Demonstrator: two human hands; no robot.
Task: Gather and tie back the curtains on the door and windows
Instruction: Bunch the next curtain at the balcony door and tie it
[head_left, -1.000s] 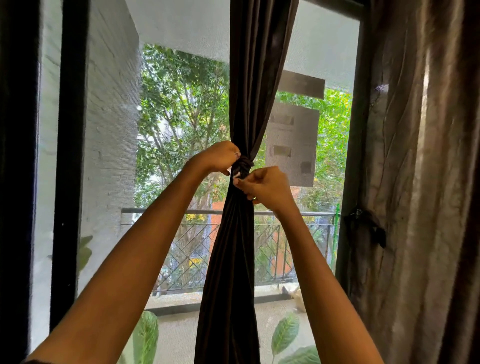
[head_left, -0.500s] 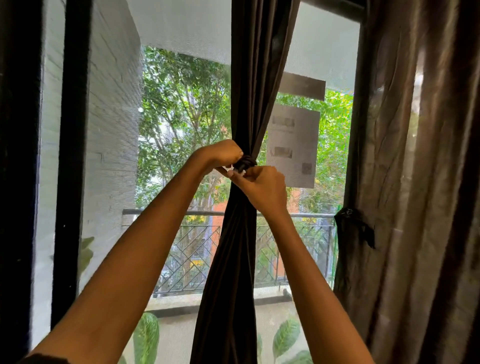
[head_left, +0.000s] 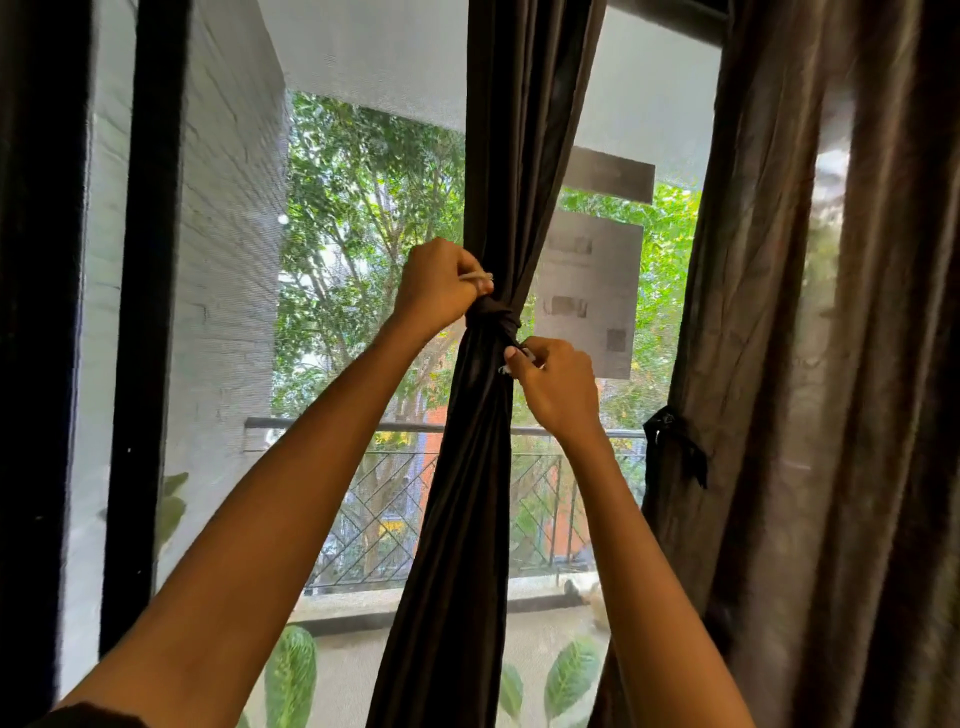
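Since the earlier frame the hands have drawn apart, exposing the knot (head_left: 493, 314) between them. The left hand (head_left: 441, 283), centre-left, is curled, pinching the knot's upper edge. The right hand (head_left: 558, 384) pinches a strand at its lower right. The knot cinches the dark curtain (head_left: 478, 493), which hangs gathered at frame centre. At right hangs a brown curtain (head_left: 831, 364) with its own tie (head_left: 675, 449). Farther off are a paper sheet (head_left: 589, 291), partly hidden by the dark curtain, a balcony railing (head_left: 384, 514) and trees (head_left: 374, 208).

Left hand (head_left: 436, 286) rose, right hand (head_left: 558, 387) dropped
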